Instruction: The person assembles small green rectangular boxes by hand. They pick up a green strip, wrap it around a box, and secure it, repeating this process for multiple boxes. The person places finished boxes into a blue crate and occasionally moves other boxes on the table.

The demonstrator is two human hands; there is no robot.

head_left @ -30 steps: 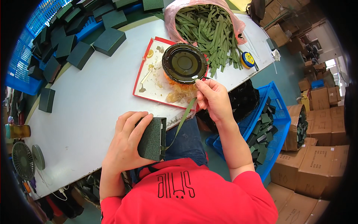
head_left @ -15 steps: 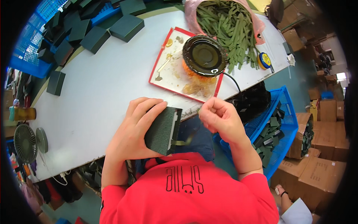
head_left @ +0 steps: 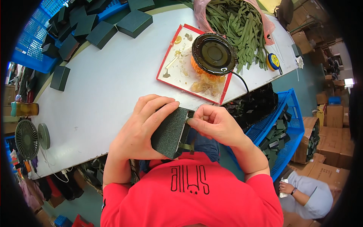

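Observation:
My left hand [head_left: 141, 128] is wrapped round a dark green patterned box [head_left: 169, 132], tilted in front of my chest with its pale inner edge turned to the right. An olive green ribbon [head_left: 186, 146] sticks out of that edge near the box's lower end. At the upper part of the same edge is my right hand [head_left: 213, 124], thumb and fingers pinched together against the box. Whatever lies between those fingertips is too small and covered to name.
Ahead, a glue pot with a black rim [head_left: 214, 54] stands on a red-edged, glue-stained tray [head_left: 163, 80]. Olive ribbons [head_left: 236, 28] spill from a pink bag behind it. Dark green boxes [head_left: 135, 23] lie far left; a blue crate [head_left: 289, 140] stands right. Someone sits lower right [head_left: 315, 196].
My right hand has moved left from beside the box to its upper edge. The box stays in my left hand. At lower right, more of the other person has come into view.

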